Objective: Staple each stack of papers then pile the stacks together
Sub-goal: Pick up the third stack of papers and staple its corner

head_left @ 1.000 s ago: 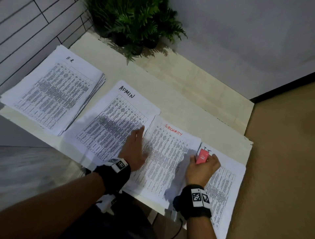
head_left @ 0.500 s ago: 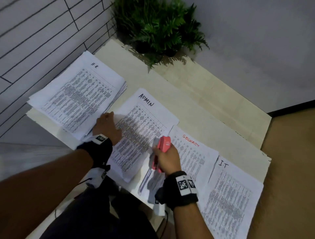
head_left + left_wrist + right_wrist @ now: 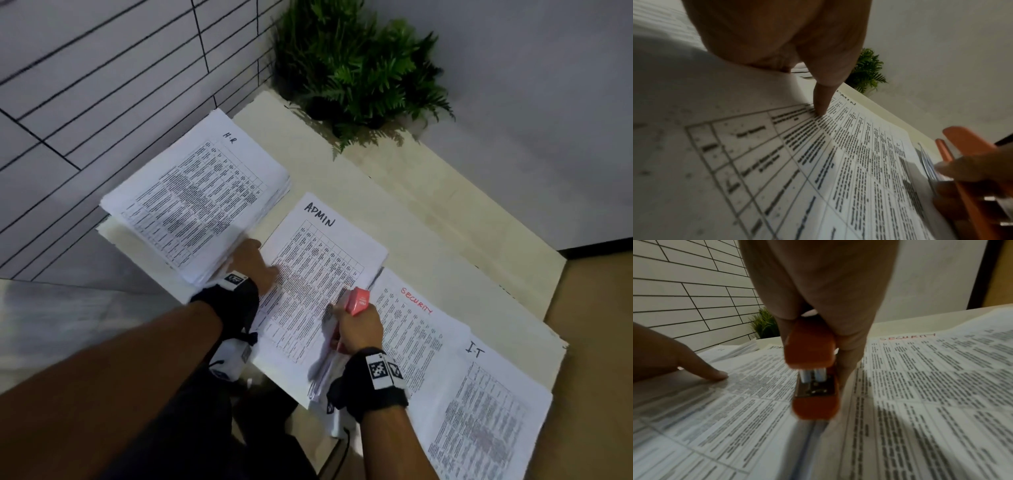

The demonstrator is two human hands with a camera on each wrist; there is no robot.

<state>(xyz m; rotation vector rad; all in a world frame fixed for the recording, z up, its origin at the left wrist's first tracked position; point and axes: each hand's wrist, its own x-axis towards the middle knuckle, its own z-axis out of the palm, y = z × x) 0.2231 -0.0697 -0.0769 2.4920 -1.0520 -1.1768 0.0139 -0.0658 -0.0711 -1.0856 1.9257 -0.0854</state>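
Note:
Four paper stacks lie in a row on the cream table (image 3: 428, 212): HR (image 3: 202, 202), ADMIN (image 3: 318, 274), SECURITY (image 3: 414, 339) and IT (image 3: 486, 411). My left hand (image 3: 255, 262) rests on the ADMIN stack's left side, beside the HR stack's near corner. In the left wrist view a straight finger (image 3: 821, 104) presses on the ADMIN sheet (image 3: 838, 162). My right hand (image 3: 359, 329) grips a red stapler (image 3: 356, 299) at the ADMIN stack's right edge, next to SECURITY. The paper edge there curls up. The stapler (image 3: 812, 366) points away from the wrist, its mouth slightly apart.
A green fern (image 3: 359, 68) stands at the table's far corner. A tiled wall (image 3: 102, 85) runs along the left, close behind the HR stack. A tan floor (image 3: 599, 308) lies beyond the table's right edge. The stacks overhang the near table edge.
My right hand has carried the stapler left from the IT stack to the ADMIN stack's right edge. My left hand has shifted left across ADMIN to its left side.

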